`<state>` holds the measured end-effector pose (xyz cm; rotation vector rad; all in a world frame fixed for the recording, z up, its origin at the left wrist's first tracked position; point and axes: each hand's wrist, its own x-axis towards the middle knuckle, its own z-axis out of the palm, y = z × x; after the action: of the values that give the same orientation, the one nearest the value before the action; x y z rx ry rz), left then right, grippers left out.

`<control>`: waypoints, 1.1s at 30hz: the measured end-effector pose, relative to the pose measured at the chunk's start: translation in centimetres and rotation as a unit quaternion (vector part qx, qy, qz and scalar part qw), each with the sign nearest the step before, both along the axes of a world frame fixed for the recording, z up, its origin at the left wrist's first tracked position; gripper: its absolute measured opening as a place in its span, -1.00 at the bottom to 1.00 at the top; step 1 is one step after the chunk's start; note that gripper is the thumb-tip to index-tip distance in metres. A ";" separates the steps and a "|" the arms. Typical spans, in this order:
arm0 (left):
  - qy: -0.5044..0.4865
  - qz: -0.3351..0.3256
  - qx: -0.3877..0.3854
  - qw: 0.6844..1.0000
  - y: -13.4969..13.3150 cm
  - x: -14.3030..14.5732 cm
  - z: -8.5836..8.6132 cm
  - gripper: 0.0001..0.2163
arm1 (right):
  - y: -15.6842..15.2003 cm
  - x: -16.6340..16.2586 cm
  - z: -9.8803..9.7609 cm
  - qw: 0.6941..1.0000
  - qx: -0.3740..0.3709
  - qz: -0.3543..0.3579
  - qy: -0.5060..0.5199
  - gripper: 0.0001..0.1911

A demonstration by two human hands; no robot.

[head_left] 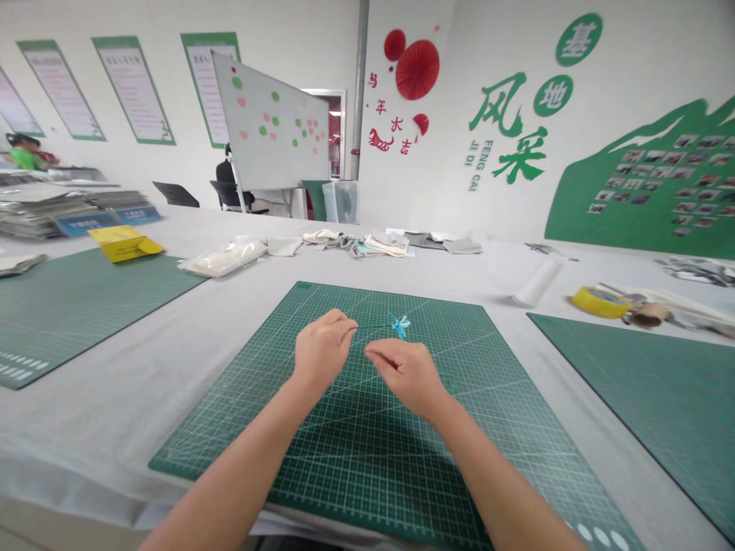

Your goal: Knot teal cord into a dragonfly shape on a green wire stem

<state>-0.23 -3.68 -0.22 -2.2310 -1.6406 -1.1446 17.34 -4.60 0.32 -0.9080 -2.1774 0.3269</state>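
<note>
A small blue and white flower (400, 325) sits at the end of a thin green stem (376, 327) above the green cutting mat (344, 295). My left hand (325, 348) is closed in a pinch on the stem's other end, so the stem points right. Just right of it, my right hand (410, 375) is also pinched, its fingertips a little apart from the left ones and below the stem. Whatever lies between those right fingers is too small or hidden to make out. Beside my right wrist a bit of green material (449, 384) partly shows on the mat.
More cutting mats lie left (115, 306) and right (643, 383). Across the table are a yellow folded card (125, 243), a plastic-wrapped packet (223, 256), cloth scraps (384, 243), a white roll (538, 282) and yellow tape (601, 302). People (26, 153) sit far left.
</note>
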 end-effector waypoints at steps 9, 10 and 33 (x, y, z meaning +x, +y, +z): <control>0.119 -0.099 0.008 0.988 0.1 0.1 0.4 -0.79 | 0.9 1.6 0.4 0.992 0.054 -0.072 0.086 -0.81; 0.128 -0.107 0.007 0.986 0.1 0.1 0.5 -0.79 | 1.1 1.8 0.4 0.991 0.053 -0.081 0.092 -0.81; -0.261 -0.256 -0.170 0.915 -0.3 -0.1 2.1 -0.92 | 5.0 2.7 -2.4 0.937 -0.280 -0.038 0.203 -0.77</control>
<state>-0.34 -4.02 1.88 -2.8796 -1.5461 -1.8401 20.05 0.42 -2.09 -1.1060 -1.6794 1.0385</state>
